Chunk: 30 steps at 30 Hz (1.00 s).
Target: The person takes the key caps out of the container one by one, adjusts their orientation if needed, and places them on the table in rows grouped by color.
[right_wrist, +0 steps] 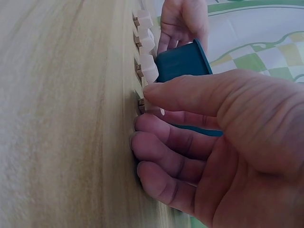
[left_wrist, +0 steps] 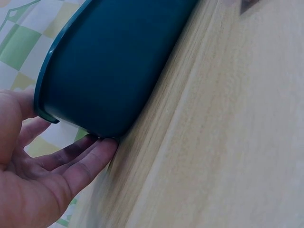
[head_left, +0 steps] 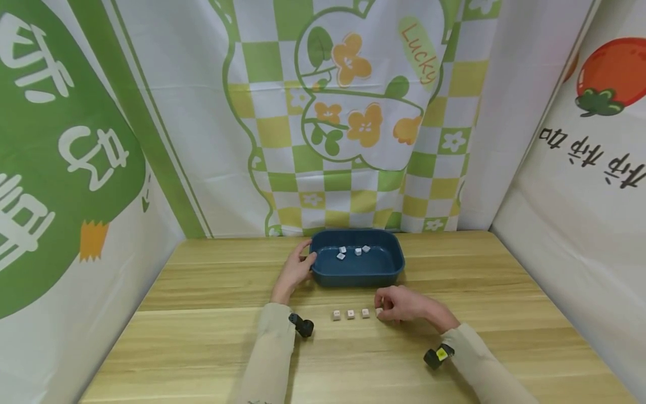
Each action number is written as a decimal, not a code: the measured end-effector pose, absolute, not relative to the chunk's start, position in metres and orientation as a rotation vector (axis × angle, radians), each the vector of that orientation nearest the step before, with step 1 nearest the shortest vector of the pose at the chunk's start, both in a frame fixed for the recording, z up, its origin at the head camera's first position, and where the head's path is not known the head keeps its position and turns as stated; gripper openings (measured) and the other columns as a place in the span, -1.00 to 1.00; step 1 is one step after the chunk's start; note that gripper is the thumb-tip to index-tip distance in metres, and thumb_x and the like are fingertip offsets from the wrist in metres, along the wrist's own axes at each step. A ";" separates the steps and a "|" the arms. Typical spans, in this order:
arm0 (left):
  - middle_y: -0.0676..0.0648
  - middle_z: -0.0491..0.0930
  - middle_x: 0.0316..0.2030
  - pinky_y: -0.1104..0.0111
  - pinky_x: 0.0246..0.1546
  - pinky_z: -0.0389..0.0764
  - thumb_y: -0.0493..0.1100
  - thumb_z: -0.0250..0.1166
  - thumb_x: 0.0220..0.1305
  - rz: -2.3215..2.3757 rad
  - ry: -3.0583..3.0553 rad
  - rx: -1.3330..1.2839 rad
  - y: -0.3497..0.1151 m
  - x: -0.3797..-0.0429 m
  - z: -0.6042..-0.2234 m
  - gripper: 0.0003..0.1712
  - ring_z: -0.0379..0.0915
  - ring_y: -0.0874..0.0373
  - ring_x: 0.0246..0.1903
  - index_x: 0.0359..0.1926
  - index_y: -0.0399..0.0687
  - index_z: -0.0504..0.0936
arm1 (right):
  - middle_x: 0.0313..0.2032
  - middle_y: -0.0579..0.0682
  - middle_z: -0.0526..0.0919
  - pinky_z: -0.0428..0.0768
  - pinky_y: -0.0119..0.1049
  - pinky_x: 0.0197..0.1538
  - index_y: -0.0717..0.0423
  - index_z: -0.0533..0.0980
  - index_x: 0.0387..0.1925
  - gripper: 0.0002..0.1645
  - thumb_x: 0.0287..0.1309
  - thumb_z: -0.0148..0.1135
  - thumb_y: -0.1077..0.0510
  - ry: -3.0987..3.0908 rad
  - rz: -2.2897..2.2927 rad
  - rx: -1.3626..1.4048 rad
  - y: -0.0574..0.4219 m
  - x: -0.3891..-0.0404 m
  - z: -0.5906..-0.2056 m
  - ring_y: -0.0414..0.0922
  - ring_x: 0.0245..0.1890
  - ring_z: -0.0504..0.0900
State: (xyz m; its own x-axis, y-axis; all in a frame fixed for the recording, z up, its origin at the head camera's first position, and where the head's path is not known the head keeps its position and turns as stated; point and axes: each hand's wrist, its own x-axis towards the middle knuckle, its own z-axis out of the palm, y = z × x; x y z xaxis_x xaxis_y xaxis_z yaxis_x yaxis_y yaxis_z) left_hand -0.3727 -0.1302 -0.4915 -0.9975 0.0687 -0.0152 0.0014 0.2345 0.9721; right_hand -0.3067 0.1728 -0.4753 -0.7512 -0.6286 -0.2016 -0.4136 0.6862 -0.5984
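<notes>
A dark blue tray (head_left: 358,279) stands at the table's far side, with several small white blocks (head_left: 358,252) lying loose inside. My left hand (head_left: 295,269) holds the tray's left end, thumb at the rim and fingers against the outer end wall (left_wrist: 95,85). In front of the tray, three small white cube-like blocks (head_left: 350,315) with dark marks stand in a spaced row. At the row's right end my right hand (head_left: 404,303) pinches another white block (right_wrist: 151,105) between thumb and index finger, low at the tabletop. The other fingers of that hand curl beside it.
The wooden table (head_left: 202,348) extends on both sides and toward me. Behind the tray hangs a green-and-yellow checked curtain (head_left: 353,191). White printed cloths (head_left: 565,224) enclose the left and right sides. A small black camera (head_left: 303,325) is strapped on each wrist.
</notes>
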 end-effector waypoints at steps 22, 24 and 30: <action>-0.38 0.47 0.14 0.19 -0.22 0.67 -0.09 0.10 0.48 1.939 2.398 0.031 -0.129 -0.373 -0.493 -0.41 0.55 -0.13 -0.01 0.47 0.17 0.23 | -0.47 -0.10 0.58 0.53 -0.33 -0.45 0.07 0.55 -0.14 -0.83 0.29 0.26 0.10 2.528 -0.805 -0.790 0.182 -0.308 -0.459 -0.15 -0.55 0.57; -0.39 0.48 0.13 0.19 -0.24 0.67 -0.10 0.09 0.49 1.943 2.402 0.036 -0.130 -0.372 -0.492 -0.41 0.56 -0.13 -0.02 0.47 0.14 0.24 | -0.47 -0.12 0.57 0.51 -0.36 -0.43 0.07 0.56 -0.16 -0.85 0.29 0.24 0.12 2.565 -0.828 -0.826 0.183 -0.309 -0.457 -0.20 -0.53 0.54; -0.39 0.47 0.13 0.21 -0.23 0.67 -0.09 0.10 0.48 1.956 2.390 0.054 -0.130 -0.373 -0.494 -0.40 0.56 -0.13 0.00 0.48 0.13 0.22 | -0.48 -0.07 0.62 0.53 -0.38 -0.43 0.00 0.56 -0.22 -0.92 0.28 0.25 0.11 2.665 -0.948 -0.862 0.184 -0.316 -0.453 -0.23 -0.53 0.53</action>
State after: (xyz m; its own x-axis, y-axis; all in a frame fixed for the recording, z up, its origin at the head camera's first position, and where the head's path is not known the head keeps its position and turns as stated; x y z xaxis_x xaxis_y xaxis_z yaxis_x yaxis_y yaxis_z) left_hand -0.3732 -0.1297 -0.4941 -0.9980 0.0603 -0.0182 -0.0059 0.1979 0.9802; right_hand -0.3161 0.1835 -0.4525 -0.8146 -0.5797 0.0198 -0.4619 0.6276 -0.6267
